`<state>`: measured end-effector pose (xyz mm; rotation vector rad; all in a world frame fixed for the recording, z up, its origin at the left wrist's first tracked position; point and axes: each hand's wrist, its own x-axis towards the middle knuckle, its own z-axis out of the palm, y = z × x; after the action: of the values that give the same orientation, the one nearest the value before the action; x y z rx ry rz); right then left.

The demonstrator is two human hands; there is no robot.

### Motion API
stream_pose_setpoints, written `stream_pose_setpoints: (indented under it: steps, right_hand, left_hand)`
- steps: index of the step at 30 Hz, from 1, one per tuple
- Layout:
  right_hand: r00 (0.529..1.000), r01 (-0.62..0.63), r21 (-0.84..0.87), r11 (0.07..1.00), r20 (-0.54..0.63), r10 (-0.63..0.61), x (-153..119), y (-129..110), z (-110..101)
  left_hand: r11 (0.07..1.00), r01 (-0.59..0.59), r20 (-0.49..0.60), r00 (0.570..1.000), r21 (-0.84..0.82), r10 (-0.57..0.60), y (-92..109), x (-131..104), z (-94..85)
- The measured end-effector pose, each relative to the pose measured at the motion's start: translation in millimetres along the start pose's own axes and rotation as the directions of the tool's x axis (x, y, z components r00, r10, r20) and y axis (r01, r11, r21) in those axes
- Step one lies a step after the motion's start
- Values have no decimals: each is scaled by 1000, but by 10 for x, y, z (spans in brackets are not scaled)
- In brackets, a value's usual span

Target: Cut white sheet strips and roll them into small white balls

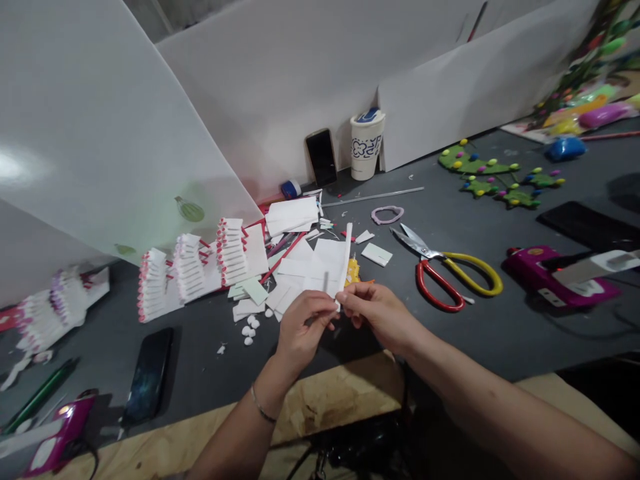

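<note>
My left hand [306,327] and my right hand [377,312] meet near the table's front edge, fingers closed in a pinch. Between them, at its lower end, they grip a narrow white paper strip [347,257] that points up and away. A short greyish stick-like piece [327,281] shows just above the left fingertips; whether it is held is unclear. White paper sheets [303,263] lie loosely behind the hands. To the right rest scissors [431,255] with one red and one yellow handle, blades parted. Small white balls [250,328] sit left of my left hand.
White paper pieces with rows of red-tipped rolls [233,253] stand to the left. A paper cup [367,147] and a phone [321,158] are at the back. Another phone [149,375] lies front left. Magenta devices [560,277] and green dotted shapes [477,162] occupy the right.
</note>
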<state>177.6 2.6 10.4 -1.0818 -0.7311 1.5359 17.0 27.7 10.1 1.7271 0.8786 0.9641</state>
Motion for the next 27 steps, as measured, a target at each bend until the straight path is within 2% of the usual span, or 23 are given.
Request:
stream_pose_setpoints:
  steps: [5,10,13,18,23,27]
  right_hand:
    - [999,36,-85,996,-16,-37,-11,7,2]
    - [990,122,-237,964,-41,-135,-6,76,-12]
    - [984,150,-278,949,-46,-169,1,117,-17]
    - [989,126,-254,959,-40,-141,-2,113,-16]
    - [986,168,-304,938,34,-165,-3,98,-37]
    - [976,210,-325,922,16,-216,10,157,-40]
  left_hand:
    - [984,-57,42,998,169,50,50,37,-78]
    - [956,-9,72,997,293,-13,133,54,-76]
    - [962,49,49,997,267,-64,125,32,-44]
    - [979,157,-25,988,130,-155,84,3,-20]
    - [980,200,-24,979,-12,-200,78,14,-29]
    - [979,199,-18,980,-40,-199,74,26,-20]
